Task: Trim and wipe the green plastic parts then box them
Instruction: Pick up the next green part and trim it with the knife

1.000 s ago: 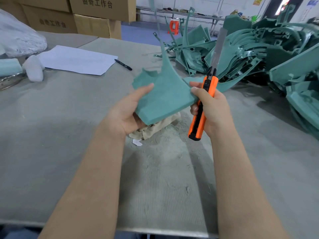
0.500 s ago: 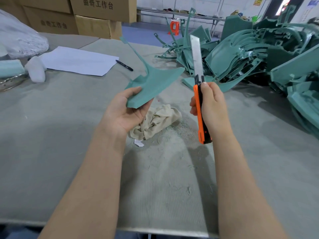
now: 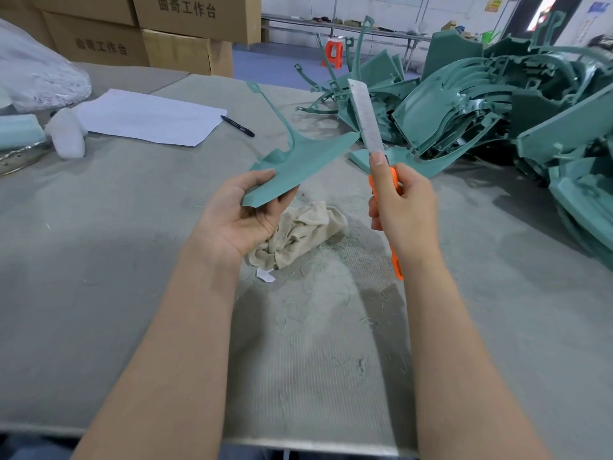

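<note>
Item: green part (image 3: 298, 164), a flat, curved piece with a thin stem rising from it to a small loop at the top.
Location of item: held in the air above the worktop (image 3: 99, 260), over the cloth, with its wide end tilted up and away to the right.
Left hand (image 3: 245, 210): palm up, grasping the near end of the green part, thumb along its upper face and fingers curled beneath.
Right hand (image 3: 404, 207): clenched round the orange handle of the knife, one finger stretched up the handle toward the base of the blade.
Knife (image 3: 366, 121): long metal blade fully out, pointing up and slightly left. It stands just beside the far right corner of the green part; contact cannot be told.
Cloth (image 3: 298, 234): beige, crumpled, lying on the worktop below and between the two hands.
Shavings (image 3: 315, 293): thin green curls scattered on the worktop around and in front of the cloth.
Paper scrap (image 3: 265, 276): small and white, at the near edge of the cloth.
Pile of parts (image 3: 497, 104): many green pieces heaped on the right of the worktop, well apart from the held one.
Sheet of paper (image 3: 149, 117): white, lying flat at far left.
Pen (image 3: 238, 126): black, just beside the sheet's right edge.
Cardboard boxes (image 3: 185, 14): stacked behind the worktop, printed with characters.
Plastic bag (image 3: 33, 81): white and bulging, at the far left edge.
</note>
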The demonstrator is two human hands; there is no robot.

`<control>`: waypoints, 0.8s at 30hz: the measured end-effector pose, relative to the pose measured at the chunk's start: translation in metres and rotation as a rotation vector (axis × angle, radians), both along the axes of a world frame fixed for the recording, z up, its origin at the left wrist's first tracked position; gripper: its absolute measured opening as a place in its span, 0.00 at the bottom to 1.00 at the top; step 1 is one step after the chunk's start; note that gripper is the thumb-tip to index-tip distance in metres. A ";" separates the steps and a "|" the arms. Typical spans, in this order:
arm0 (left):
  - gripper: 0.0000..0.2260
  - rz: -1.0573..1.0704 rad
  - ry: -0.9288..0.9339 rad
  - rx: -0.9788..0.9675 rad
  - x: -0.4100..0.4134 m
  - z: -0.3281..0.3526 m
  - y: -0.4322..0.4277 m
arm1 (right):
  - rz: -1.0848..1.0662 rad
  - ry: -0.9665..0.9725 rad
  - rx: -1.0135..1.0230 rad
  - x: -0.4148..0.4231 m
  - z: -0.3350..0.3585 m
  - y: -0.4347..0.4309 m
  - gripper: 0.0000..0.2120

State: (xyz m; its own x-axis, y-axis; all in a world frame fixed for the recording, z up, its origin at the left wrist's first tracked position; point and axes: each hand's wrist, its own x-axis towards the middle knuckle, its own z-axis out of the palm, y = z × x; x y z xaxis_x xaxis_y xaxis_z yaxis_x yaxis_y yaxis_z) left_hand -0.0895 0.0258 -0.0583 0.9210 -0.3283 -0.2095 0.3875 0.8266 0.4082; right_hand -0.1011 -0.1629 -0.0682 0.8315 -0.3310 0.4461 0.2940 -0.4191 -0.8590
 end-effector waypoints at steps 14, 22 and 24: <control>0.05 0.064 0.036 -0.035 0.001 -0.002 0.002 | 0.163 0.079 -0.100 -0.002 -0.001 0.008 0.30; 0.08 0.172 0.066 -0.158 0.003 -0.004 0.004 | 0.385 0.096 -0.320 -0.012 -0.007 0.051 0.24; 0.07 0.134 0.061 -0.164 0.001 -0.003 0.003 | 0.299 0.067 -0.249 -0.010 -0.005 0.045 0.26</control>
State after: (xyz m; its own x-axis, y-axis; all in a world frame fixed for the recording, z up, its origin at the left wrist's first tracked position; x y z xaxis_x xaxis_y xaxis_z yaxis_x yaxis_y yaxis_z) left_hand -0.0882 0.0289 -0.0611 0.9461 -0.2378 -0.2199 0.2892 0.9260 0.2428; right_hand -0.1112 -0.1176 -0.0732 0.9049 0.0420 0.4235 0.3814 -0.5215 -0.7633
